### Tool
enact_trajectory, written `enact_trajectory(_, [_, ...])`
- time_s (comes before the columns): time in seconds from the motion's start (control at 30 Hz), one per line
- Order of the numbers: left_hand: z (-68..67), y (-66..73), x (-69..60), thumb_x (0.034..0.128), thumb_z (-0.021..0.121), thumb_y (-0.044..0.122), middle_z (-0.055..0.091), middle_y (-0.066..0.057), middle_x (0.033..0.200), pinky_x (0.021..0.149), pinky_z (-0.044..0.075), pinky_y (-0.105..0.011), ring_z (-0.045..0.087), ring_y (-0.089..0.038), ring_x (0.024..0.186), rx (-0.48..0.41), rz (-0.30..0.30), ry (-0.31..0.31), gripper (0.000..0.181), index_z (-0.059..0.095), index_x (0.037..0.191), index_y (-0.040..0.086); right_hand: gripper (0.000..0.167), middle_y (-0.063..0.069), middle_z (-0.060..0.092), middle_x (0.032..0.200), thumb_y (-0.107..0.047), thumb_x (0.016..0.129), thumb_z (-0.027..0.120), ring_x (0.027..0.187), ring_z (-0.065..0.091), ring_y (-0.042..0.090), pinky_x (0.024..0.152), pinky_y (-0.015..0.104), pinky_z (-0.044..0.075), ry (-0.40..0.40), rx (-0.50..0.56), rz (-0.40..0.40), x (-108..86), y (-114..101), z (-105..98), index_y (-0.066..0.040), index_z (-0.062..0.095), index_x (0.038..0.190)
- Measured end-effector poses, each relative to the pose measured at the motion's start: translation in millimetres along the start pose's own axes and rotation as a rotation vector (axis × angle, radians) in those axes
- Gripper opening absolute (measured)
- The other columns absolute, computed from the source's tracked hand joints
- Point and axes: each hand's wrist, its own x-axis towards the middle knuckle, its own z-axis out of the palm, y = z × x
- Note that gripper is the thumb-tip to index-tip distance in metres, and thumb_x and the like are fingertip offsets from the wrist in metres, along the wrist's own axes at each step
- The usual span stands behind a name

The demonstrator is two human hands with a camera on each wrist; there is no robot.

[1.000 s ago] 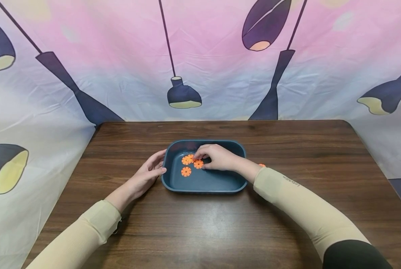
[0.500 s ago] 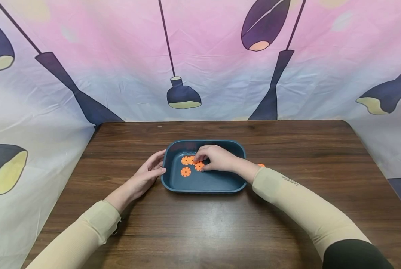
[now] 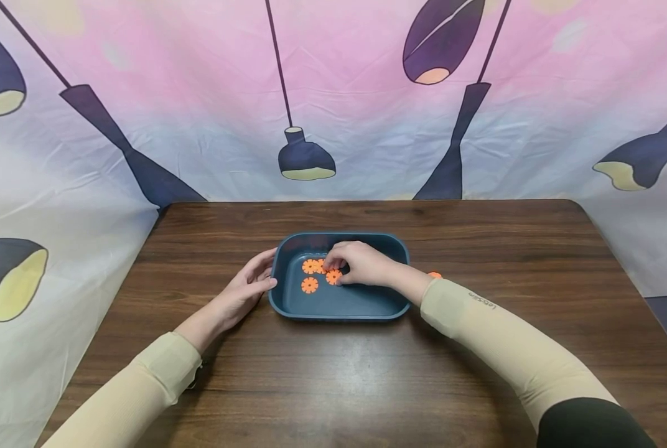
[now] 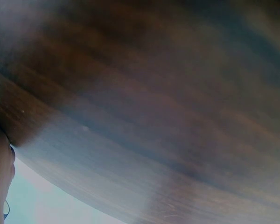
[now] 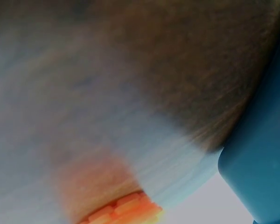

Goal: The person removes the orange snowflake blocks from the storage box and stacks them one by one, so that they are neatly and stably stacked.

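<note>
In the head view, a dark blue tray [image 3: 345, 311] with rounded corners sits on the table. My left hand [image 3: 244, 289] holds its left end, thumb at the rim and fingers along the outer wall. My right hand [image 3: 361, 262] reaches inside, fingers curled, and pinches a notched orange disc [image 3: 333, 277] near the tray floor. More orange discs lie to its left: a single notched disc [image 3: 309, 285] in front, and an overlapping group [image 3: 310, 266] behind, partly hidden by the fingers.
Outside the tray on the right, orange pieces [image 3: 435, 274] peek from behind the right wrist; the right wrist view shows a blurred orange stack [image 5: 126, 210] beside the tray wall [image 5: 256, 163]. The brown wooden table [image 3: 333, 386] ends at a printed curtain [image 3: 367, 155].
The orange disc at my right fingertips has shifted slightly right and toward me, and the overlapping discs behind have spread a little. My left hand stays at the tray's end.
</note>
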Motion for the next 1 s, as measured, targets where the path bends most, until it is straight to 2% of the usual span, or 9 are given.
enact_trajectory(0.37, [0.9,1.4,2.3,0.106,0.056,0.006,0.023,-0.021,0.171,0.109,0.041,-0.013,0.047,0.001,0.137,0.0,-0.001,0.001,0.07,0.023,0.168,0.007,0.028,0.002,0.069,0.11,-0.015,0.089,0.088,0.096,0.063,0.014,0.087,0.027,0.055,-0.007,-0.04,0.01,-2.7,-1.1,-3.2,-0.013,0.078,0.115])
enact_trajectory(0.53, [1.4,1.8,1.9,0.1063,0.056,0.006,0.023,-0.021,0.171,0.109,0.041,-0.014,0.047,0.002,0.137,0.0,-0.003,0.0,0.07,0.023,0.168,0.008,0.022,0.001,0.066,0.103,-0.017,0.089,0.088,0.091,0.058,0.013,0.082,0.026,0.052,-0.016,-0.077,0.007,-5.1,-1.8,-5.4,-0.015,0.078,0.108])
enact_trajectory(0.83, [0.7,0.7,1.3,0.1064,0.055,0.006,0.023,-0.02,0.171,0.109,0.041,-0.013,0.047,0.002,0.136,0.004,-0.006,0.005,0.07,0.022,0.168,0.007,0.003,-0.001,0.069,0.094,-0.012,0.097,0.079,0.083,0.06,0.008,0.078,0.024,0.053,-0.038,0.023,0.002,-12.0,0.9,-18.6,-0.014,0.077,0.096])
enact_trajectory(1.0, [0.7,0.3,0.6,0.1063,0.055,0.006,0.022,-0.021,0.172,0.109,0.04,-0.013,0.047,0.003,0.136,0.006,-0.009,0.008,0.071,0.02,0.168,0.006,0.005,0.002,0.074,0.094,-0.013,0.098,0.077,0.083,0.063,0.009,0.078,0.025,0.056,-0.039,0.075,-0.044,-16.8,3.6,-30.6,-0.008,0.078,0.097])
